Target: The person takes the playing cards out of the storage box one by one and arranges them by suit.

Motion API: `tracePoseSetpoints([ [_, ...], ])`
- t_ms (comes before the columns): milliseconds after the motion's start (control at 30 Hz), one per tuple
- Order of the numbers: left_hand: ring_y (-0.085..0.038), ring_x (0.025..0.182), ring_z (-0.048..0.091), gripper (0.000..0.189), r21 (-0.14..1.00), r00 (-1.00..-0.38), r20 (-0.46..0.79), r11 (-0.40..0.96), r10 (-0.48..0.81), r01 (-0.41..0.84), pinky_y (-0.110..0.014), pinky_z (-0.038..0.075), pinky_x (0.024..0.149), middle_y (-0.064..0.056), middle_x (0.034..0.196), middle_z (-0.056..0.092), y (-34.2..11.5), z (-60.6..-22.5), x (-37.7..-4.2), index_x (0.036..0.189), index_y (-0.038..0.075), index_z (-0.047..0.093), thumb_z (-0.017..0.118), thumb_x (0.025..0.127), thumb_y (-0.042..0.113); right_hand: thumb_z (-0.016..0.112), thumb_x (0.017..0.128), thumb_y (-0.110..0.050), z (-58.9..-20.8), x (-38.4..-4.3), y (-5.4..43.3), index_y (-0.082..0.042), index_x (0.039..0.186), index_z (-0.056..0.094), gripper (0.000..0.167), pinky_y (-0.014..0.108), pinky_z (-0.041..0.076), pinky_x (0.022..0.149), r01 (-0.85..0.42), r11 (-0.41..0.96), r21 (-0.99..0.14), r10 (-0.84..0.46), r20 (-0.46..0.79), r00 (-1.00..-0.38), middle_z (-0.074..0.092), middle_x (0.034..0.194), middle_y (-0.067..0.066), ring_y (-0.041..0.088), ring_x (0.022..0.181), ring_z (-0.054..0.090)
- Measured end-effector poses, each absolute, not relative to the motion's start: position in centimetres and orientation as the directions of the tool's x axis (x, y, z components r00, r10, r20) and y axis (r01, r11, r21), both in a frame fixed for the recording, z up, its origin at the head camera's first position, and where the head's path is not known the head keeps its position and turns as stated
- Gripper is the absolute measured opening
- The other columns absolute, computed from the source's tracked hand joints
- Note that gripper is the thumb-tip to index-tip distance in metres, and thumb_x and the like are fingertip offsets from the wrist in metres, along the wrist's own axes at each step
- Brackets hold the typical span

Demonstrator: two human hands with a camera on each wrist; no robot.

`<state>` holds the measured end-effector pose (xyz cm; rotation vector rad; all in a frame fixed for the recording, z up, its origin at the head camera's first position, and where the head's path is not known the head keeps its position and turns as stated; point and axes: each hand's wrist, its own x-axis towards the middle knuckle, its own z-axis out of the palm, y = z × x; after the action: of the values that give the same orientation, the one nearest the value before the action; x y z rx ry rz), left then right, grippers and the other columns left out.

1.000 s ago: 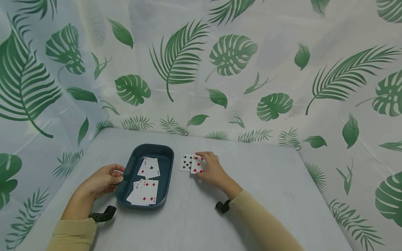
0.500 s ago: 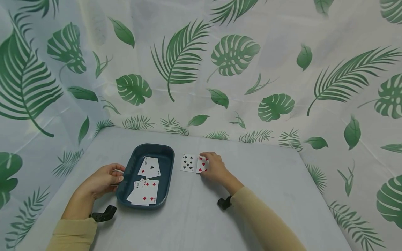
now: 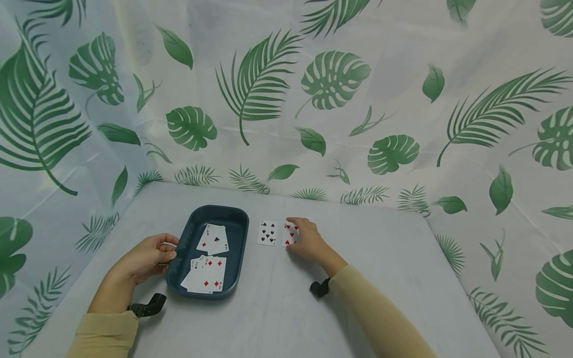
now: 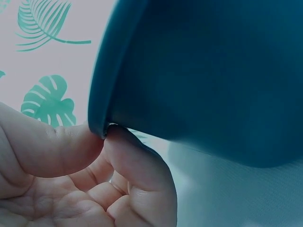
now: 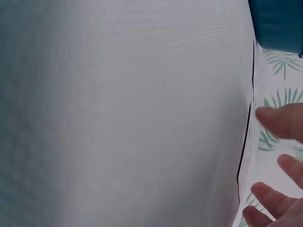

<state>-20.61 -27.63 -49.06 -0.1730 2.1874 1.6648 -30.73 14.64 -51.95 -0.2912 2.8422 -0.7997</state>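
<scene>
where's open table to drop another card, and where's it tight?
Bare table right of the right hand, out to the leaf curtain; also the near strip below the tray, between the sleeves. Tight: the tray, holding two card piles, left hand pinching its rim, and the spades card and hearts card beside it.

The head view looks down over the table; both wrist views sit close, sharing the tray.

Tray showing dark blue-teal. Table reading pale grey, plain. Backdrop displaying green palm and monstera leaves on white. Cards in tray showing red diamonds, black clubs. Card bearing black spades; card showing red hearts. Sleeves appearing beige.
</scene>
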Motion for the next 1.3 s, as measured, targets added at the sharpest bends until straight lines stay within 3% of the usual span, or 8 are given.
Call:
tracePoseSetpoints([
  [300,-0.017,0.077,0.059,0.037,0.895,-0.917,-0.381,0.295,0.119,-0.334,-0.030,0.055,0.066,-0.004,0.095,0.059,-27.5,-49.1,-20.6,0.141,-0.009,0.043,0.053,0.107,-0.002,0.096,0.078,-0.027,-52.1,-30.3,12.7,-0.025,0.163,0.043,0.100,0.073,0.034,0.120,-0.221,0.826,-0.519,-0.264,-0.008,-0.965,0.038,0.171,0.012,0.045,0.158,0.033],
  [600,-0.018,0.078,0.060,0.037,0.895,-0.918,-0.380,0.298,0.116,-0.332,-0.031,0.056,0.067,-0.006,0.095,0.060,-27.3,-48.7,-20.3,0.141,-0.009,0.044,0.054,0.106,-0.003,0.096,0.079,-0.028,-50.2,-28.4,9.3,-0.026,0.165,0.039,0.103,0.072,0.028,0.122,-0.355,0.764,-0.539,-0.371,0.083,-0.925,0.034,0.172,0.011,0.041,0.158,0.029],
  [833,-0.017,0.078,0.059,0.037,0.895,-0.916,-0.382,0.298,0.123,-0.333,-0.030,0.056,0.067,-0.005,0.095,0.059,-27.4,-48.5,-20.4,0.141,-0.009,0.043,0.054,0.106,-0.002,0.091,0.085,-0.039,-48.4,-26.8,6.5,-0.025,0.165,0.037,0.097,0.070,0.028,0.124,-0.450,0.723,-0.523,-0.442,0.151,-0.884,0.034,0.171,0.009,0.036,0.159,0.028],
  [1300,-0.017,0.079,0.059,0.037,0.890,-0.914,-0.388,0.306,0.118,-0.338,-0.030,0.056,0.067,-0.006,0.096,0.058,-27.3,-48.5,-20.5,0.140,-0.008,0.043,0.054,0.105,-0.001,0.090,0.087,-0.041,-47.6,-25.8,1.8,-0.027,0.167,0.034,0.099,0.062,0.029,0.126,-0.585,0.738,-0.338,-0.569,0.154,-0.808,0.033,0.171,0.006,0.030,0.158,0.028],
])
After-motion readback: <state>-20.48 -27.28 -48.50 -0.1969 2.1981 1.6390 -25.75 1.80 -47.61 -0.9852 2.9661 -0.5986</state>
